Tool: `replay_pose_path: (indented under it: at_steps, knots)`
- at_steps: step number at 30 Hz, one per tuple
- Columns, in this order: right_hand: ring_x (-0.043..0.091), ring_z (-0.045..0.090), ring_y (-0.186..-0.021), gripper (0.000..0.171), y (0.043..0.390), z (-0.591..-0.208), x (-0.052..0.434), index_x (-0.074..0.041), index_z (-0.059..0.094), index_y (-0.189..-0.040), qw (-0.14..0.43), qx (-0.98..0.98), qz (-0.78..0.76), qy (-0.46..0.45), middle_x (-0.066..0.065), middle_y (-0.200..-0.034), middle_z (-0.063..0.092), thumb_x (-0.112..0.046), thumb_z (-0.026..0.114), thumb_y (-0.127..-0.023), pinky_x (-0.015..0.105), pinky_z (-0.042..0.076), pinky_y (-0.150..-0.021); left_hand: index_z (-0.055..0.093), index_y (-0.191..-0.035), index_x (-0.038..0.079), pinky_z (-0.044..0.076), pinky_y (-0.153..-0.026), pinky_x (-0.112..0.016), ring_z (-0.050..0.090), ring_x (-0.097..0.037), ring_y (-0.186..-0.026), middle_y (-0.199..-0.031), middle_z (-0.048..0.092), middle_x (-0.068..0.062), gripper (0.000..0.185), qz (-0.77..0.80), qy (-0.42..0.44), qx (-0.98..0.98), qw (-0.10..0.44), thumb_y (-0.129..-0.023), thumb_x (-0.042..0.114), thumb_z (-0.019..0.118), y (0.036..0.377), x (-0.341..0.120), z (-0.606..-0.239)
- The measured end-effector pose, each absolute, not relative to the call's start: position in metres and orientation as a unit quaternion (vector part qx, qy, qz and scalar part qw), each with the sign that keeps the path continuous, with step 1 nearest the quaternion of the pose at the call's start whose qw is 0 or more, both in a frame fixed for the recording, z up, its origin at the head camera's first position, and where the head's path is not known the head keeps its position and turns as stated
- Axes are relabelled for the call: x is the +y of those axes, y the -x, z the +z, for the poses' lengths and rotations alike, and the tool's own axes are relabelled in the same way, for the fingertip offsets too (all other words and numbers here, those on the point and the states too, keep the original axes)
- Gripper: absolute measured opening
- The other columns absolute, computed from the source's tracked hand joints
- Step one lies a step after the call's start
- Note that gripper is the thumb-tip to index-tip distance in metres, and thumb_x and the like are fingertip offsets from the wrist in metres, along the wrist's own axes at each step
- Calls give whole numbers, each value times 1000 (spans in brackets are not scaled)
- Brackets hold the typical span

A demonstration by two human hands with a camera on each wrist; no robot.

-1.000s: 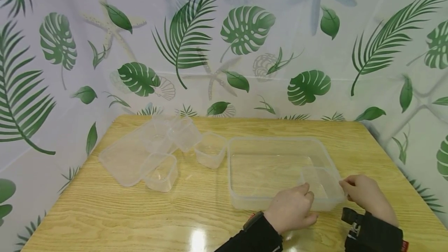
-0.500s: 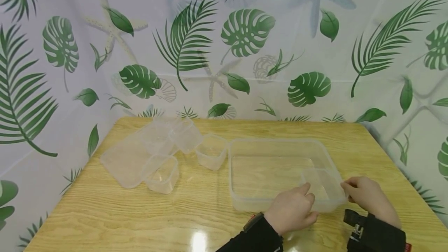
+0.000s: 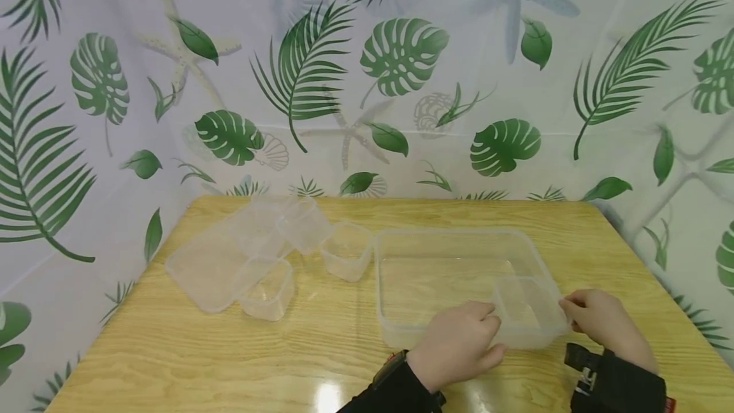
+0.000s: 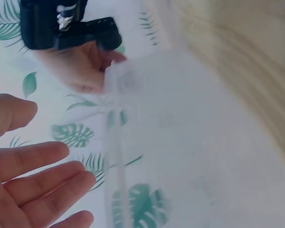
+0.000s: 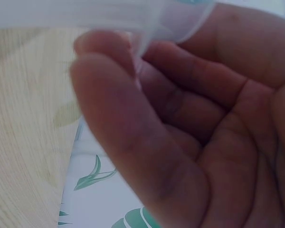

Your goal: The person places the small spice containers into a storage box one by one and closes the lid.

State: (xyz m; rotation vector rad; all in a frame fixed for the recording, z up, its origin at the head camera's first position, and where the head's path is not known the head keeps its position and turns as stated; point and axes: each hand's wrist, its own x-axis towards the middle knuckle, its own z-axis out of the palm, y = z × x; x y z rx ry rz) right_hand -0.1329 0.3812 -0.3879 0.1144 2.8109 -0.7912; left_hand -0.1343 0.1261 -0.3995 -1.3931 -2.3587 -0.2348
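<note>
A large clear plastic container (image 3: 453,238) lies on the wooden table (image 3: 172,362), right of centre. A small clear box (image 3: 524,308) sits inside its near right corner. My right hand (image 3: 596,320) pinches the container's rim at that corner; the right wrist view shows the thumb (image 5: 118,123) and curled fingers closing on the clear edge (image 5: 133,19). My left hand (image 3: 459,343) lies by the container's front wall, left of the small box. Its fingers (image 4: 42,185) are straight and hold nothing.
On the table's left lie a flat clear lid (image 3: 203,269) and three more small clear boxes (image 3: 266,289) (image 3: 346,250) (image 3: 304,225). A leaf-print curtain (image 3: 401,56) closes off the back and both sides of the table.
My left hand has slid left along the container's front wall, away from the small box. The right hand keeps its place at the corner.
</note>
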Motion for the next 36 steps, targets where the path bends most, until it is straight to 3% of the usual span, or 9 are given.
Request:
replay_pose_path:
  at_steps: [3, 12, 18, 28, 36]
  knots:
    - [17, 39, -51, 28, 133, -388, 381, 0, 59, -81, 111, 955, -271, -39, 2, -58, 47, -17, 41, -94, 30, 30, -50, 66, -90, 18, 43, -74, -13, 57, -7, -89, -101, 61, 2, 21, -90, 494, -838, 214, -87, 35, 54, 135, 116, -396]
    - [16, 36, -47, 28, 132, -392, 380, -2, 57, -75, 101, 957, -271, -32, 2, -54, 46, -15, 41, -93, 30, 29, -47, 67, -93, 14, 45, -72, -15, 58, -8, -87, -96, 62, 1, 23, -95, 454, -840, 282, -84, 33, 58, 149, 87, -396]
    - [16, 37, -47, 27, 133, -392, 383, 2, 60, -82, 100, 959, -264, -28, 2, -55, 47, -15, 41, -93, 30, 30, -48, 66, -97, 12, 47, -69, -16, 58, -10, -88, -98, 62, -1, 26, -119, 430, -849, 283, -84, 32, 59, 158, 72, -395]
    - [17, 39, -50, 29, 134, -391, 383, 1, 59, -80, 100, 958, -267, -31, 2, -55, 46, -16, 40, -93, 30, 31, -49, 64, -95, 6, 47, -68, -19, 58, -13, -86, -94, 61, -4, 23, -141, 407, -855, 289, -83, 25, 60, 173, 44, -392]
    - [17, 39, -51, 30, 133, -389, 381, -3, 56, -73, 103, 958, -264, -36, 2, -56, 45, -17, 38, -94, 30, 31, -51, 65, -94, 6, 49, -63, -21, 60, -14, -82, -93, 62, -6, 23, -139, 368, -856, 334, -82, 24, 61, 187, 24, -392]
